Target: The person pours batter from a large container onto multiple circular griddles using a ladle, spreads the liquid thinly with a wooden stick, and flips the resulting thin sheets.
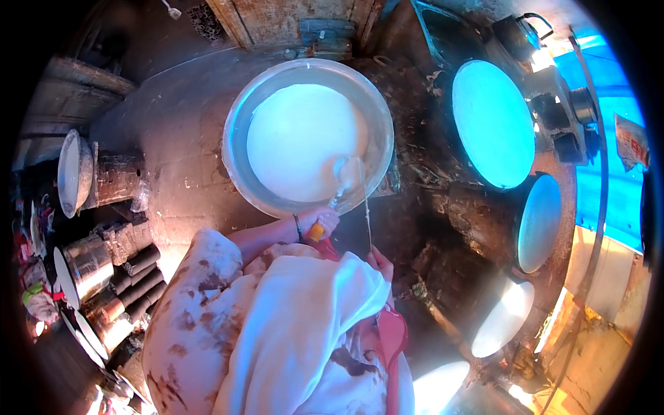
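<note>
A wide metal basin (236,119) full of milky white liquid (298,140) stands before me. My left hand (324,220) is closed around the handle of a ladle (316,232), whose end by my palm is orange-yellow. Its pale bowl lies at the near right side of the liquid, with a blurred outline. In my right hand (382,262) is the lower end of a thin stick (368,215), which rises across the basin's near right rim. White cloth (290,332) covers my lap, beside brown-stained clothing.
Large round pans or lids (493,124) line the right side, with a kettle (521,36) beyond. To the left are a bowl (77,171) on a wooden stand, a metal pot (91,270) and dark cylindrical briquettes (142,259). A wooden cabinet (290,21) stands behind the basin.
</note>
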The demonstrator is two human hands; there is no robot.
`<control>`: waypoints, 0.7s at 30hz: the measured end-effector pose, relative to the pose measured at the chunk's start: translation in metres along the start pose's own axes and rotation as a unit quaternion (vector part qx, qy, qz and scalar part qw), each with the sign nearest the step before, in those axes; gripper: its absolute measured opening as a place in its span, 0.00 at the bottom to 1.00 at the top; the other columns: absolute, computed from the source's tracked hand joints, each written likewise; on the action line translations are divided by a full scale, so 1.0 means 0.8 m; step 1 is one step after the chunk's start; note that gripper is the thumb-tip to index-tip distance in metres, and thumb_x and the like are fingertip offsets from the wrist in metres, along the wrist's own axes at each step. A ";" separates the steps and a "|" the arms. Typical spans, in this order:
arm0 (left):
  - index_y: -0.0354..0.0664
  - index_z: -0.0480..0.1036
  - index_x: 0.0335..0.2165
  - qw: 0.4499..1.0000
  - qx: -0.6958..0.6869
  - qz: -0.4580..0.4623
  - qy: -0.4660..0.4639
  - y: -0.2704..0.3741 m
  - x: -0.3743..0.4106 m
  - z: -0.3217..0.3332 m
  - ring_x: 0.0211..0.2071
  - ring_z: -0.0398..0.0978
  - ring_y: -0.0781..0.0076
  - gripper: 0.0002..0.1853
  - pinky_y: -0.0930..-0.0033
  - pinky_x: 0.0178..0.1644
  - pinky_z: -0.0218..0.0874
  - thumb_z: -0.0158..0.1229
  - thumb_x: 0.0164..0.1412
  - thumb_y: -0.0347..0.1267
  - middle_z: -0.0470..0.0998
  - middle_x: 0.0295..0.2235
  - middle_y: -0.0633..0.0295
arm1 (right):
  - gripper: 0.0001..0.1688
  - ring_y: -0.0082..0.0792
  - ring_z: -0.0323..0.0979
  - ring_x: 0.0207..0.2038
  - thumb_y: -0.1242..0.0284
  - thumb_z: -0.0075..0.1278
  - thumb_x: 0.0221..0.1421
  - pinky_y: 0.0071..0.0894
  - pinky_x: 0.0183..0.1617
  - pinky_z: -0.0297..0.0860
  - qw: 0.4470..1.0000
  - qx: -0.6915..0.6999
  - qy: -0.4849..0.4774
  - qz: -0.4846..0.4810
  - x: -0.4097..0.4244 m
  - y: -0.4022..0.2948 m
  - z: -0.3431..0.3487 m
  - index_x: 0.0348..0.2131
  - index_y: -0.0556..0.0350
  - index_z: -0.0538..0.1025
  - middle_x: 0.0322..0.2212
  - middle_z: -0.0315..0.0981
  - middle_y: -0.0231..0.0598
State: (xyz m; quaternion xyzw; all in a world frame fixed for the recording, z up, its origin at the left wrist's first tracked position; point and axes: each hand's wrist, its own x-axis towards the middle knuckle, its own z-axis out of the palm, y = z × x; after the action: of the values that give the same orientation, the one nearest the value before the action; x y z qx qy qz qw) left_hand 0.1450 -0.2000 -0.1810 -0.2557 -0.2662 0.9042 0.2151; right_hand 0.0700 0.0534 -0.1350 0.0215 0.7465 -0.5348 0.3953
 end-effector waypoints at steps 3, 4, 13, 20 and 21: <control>0.42 0.61 0.29 0.982 -0.125 -0.017 -0.143 -0.024 0.003 0.011 0.11 0.57 0.87 0.04 0.84 0.15 0.54 0.41 0.62 0.27 0.58 0.13 0.73 | 0.19 0.22 0.69 0.33 0.72 0.44 0.56 0.22 0.40 0.66 0.999 -0.031 -0.032 -0.025 0.004 0.010 -0.001 0.46 0.64 0.70 0.29 0.74 0.35; 0.41 0.62 0.32 0.978 -0.120 -0.033 -0.168 -0.030 -0.004 0.017 0.11 0.58 0.87 0.03 0.83 0.15 0.55 0.41 0.62 0.27 0.57 0.14 0.73 | 0.19 0.17 0.66 0.25 0.72 0.44 0.57 0.19 0.29 0.65 0.997 -0.050 -0.039 -0.047 0.007 -0.002 0.003 0.47 0.62 0.71 0.23 0.72 0.30; 0.47 0.59 0.38 0.926 0.263 0.209 -0.172 -0.125 -0.113 0.099 0.10 0.54 0.90 0.04 0.86 0.12 0.47 0.44 0.63 0.29 0.55 0.14 0.74 | 0.21 0.10 0.53 0.16 0.74 0.42 0.58 0.11 0.18 0.50 0.977 -0.011 -0.195 -0.090 -0.065 -0.155 0.007 0.51 0.58 0.68 0.16 0.58 0.18; 0.46 0.57 0.40 0.782 0.488 0.326 -0.211 -0.197 -0.194 0.217 0.09 0.53 0.92 0.10 0.88 0.10 0.44 0.47 0.61 0.28 0.55 0.15 0.75 | 0.21 0.12 0.60 0.24 0.77 0.41 0.58 0.11 0.26 0.58 0.933 -0.039 -0.185 -0.308 -0.066 -0.219 0.008 0.51 0.62 0.67 0.25 0.67 0.27; 0.46 0.57 0.41 0.779 0.479 0.333 -0.231 -0.197 -0.197 0.213 0.09 0.53 0.92 0.11 0.88 0.10 0.44 0.47 0.61 0.28 0.55 0.15 0.75 | 0.21 0.13 0.60 0.24 0.77 0.40 0.58 0.12 0.27 0.59 0.917 -0.056 -0.181 -0.352 -0.065 -0.221 0.008 0.51 0.63 0.67 0.27 0.68 0.29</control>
State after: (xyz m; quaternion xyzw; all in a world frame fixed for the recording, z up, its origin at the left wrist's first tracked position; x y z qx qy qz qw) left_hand 0.2090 -0.2255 0.0907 0.0237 0.2610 0.9623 -0.0727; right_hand 0.0288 -0.0067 0.0341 -0.3614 0.6505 -0.5915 0.3105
